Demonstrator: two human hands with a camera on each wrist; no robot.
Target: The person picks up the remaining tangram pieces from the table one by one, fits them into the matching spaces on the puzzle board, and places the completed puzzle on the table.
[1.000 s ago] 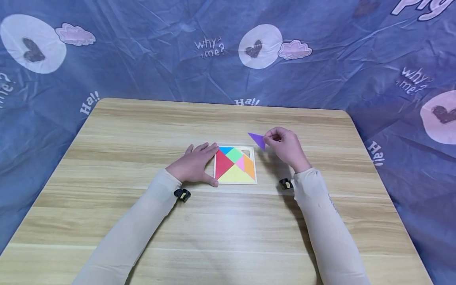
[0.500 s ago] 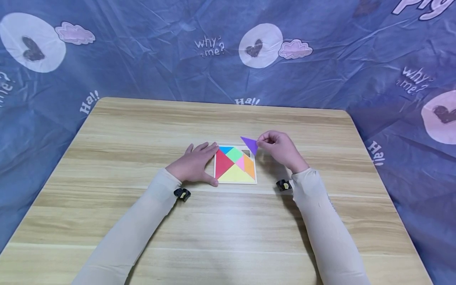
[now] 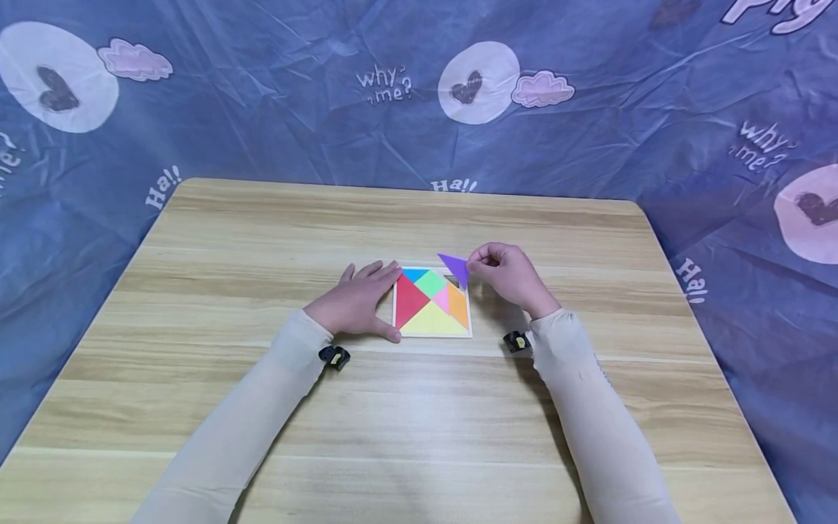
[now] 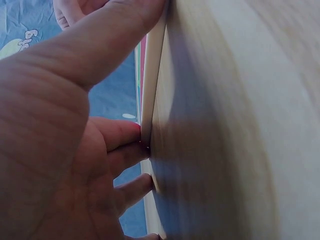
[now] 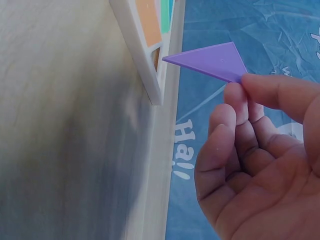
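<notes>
A shallow tangram tray [image 3: 437,336] with a pale rim lies on the table. Coloured pieces fill most of it: red [image 3: 410,301], yellow, blue, green, pink and orange; a bare gap shows at its far right corner. My left hand [image 3: 356,298] lies against the tray's left side, fingers spread, index finger at the far corner and thumb at the near one. Above the gap, the right hand [image 3: 511,276] pinches a purple triangle tangram piece [image 5: 215,60] between thumb and fingertips. In the right wrist view that piece is tilted and apart from the tray.
The wood-grain table [image 3: 419,429] extends on all sides of the tray. Behind it hangs a blue printed cloth [image 3: 294,109]. A small black wrist-worn device [image 3: 334,357] is on the left wrist, another [image 3: 516,342] on the right.
The right hand has carried the purple triangle left and slightly nearer, from beyond the tray's right side to over its far right corner. The left hand has stayed still.
</notes>
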